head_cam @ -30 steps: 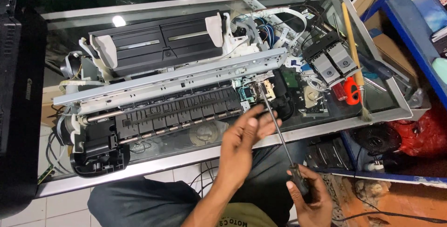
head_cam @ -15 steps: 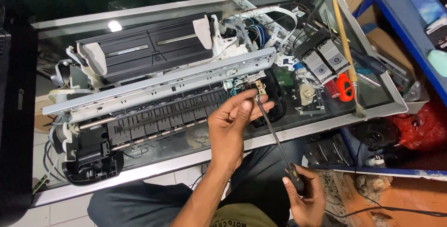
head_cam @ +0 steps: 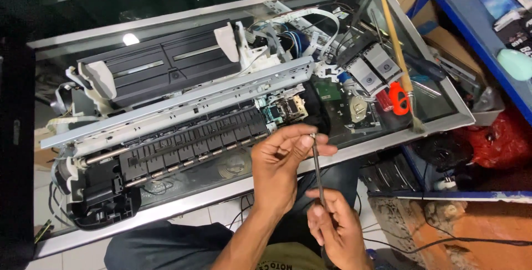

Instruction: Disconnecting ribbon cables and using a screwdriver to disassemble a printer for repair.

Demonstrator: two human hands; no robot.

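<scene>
Upright in the view, the screwdriver [head_cam: 317, 171] runs its thin metal shaft from the right hand [head_cam: 337, 232] near the bottom edge up to its tip beside the left hand's fingertips [head_cam: 308, 142], its long axis pointing away from the person toward the near edge of the counter [head_cam: 443, 128]. That glass-topped counter carries a stripped-down printer [head_cam: 183, 120], whose long metal rail [head_cam: 177, 106] lies slantwise from the left edge toward the far right corner, with a black roller bed just in front of it. Right of the printer sit a small green circuit board [head_cam: 328, 90], loose ink cartridges [head_cam: 372, 69], an orange-handled tool [head_cam: 398, 98] and a long wooden-handled brush [head_cam: 400, 65] lying toward the right edge. The left hand [head_cam: 282, 164] hovers over the near edge, fingers curled narrowly with thumb and forefinger pinched at the shaft's tip. The right hand is closed around the lower shaft, its handle hidden beneath the palm.
</scene>
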